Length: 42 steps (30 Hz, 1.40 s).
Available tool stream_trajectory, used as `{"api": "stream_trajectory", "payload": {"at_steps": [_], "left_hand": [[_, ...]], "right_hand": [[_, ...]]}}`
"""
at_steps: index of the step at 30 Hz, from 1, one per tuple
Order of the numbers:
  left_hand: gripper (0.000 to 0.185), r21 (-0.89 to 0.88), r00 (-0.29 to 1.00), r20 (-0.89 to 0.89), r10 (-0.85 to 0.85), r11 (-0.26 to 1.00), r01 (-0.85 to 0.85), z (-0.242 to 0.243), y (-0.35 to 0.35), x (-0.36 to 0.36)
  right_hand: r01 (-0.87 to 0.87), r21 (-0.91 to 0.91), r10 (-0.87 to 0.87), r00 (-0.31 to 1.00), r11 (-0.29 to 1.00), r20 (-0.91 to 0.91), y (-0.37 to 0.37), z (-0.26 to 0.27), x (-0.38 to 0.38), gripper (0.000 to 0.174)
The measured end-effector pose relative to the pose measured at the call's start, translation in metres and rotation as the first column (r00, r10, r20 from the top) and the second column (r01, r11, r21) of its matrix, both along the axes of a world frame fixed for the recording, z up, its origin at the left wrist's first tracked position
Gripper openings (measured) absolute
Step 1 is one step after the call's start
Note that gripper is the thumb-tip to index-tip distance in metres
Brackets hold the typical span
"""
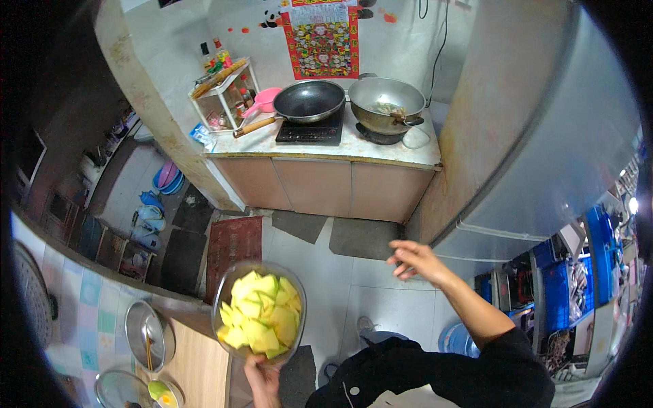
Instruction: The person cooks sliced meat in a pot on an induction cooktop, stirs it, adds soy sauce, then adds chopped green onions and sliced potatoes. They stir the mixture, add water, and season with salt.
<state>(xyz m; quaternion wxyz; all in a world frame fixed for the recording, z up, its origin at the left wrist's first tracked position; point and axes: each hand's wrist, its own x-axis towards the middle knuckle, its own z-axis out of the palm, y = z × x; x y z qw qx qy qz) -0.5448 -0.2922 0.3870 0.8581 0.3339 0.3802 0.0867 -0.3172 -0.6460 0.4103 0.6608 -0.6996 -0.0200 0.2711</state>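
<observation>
My left hand (262, 376) grips the near edge of a clear rectangular container (301, 319). Heaped inside it are pale yellow chunks of cut squash or melon (261, 312), some with green rind. The container hangs over the floor beside a wooden board. My right hand (414, 259) is in the air to the right, its fingers loosely bent and apart, holding nothing. Beyond both hands, on the counter, a black wok (309, 101) with a wooden handle rests on an induction cooker (309, 133). To its right, a large metal pot (386, 104) contains some food.
A pink ladle (266, 99) and a white condiment rack (220, 99) stand on the counter (245, 147). At lower left, a steel bowl with chopsticks (148, 334) sits by the wooden board (199, 364). A refrigerator (541, 153) and a water jug (457, 339) are right.
</observation>
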Motion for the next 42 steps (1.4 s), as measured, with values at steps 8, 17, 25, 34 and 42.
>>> {"api": "stream_trajectory", "payload": {"at_steps": [8,17,25,34,42], "left_hand": [[0.05,0.299,0.935,0.003,-0.356,0.892,0.338,0.064,0.043,0.295],[0.056,0.504,0.556,0.014,-0.831,0.486,0.714,0.12,0.014,0.67],[0.069,0.907,0.55,-0.103,-0.829,0.149,0.394,0.101,-0.114,0.866],[0.08,0.831,0.553,0.007,-0.833,-0.303,-0.466,0.092,-0.164,0.909],[0.085,0.759,0.432,0.151,-0.889,-0.176,-0.626,0.125,-0.165,0.91]], "right_hand": [[0.598,-0.336,-0.201,0.654,0.728,0.729,-0.042,0.033,0.223,0.054],[0.313,-0.92,-0.078,0.95,0.235,0.303,-0.003,0.059,0.433,0.06],[0.385,-0.798,-0.174,0.923,0.463,0.345,-0.016,0.039,0.426,0.03],[0.601,-0.652,-0.33,0.799,0.463,0.502,-0.032,0.076,0.357,0.041],[0.564,-0.664,-0.373,0.825,0.49,0.425,-0.052,0.084,0.369,0.045]]}}
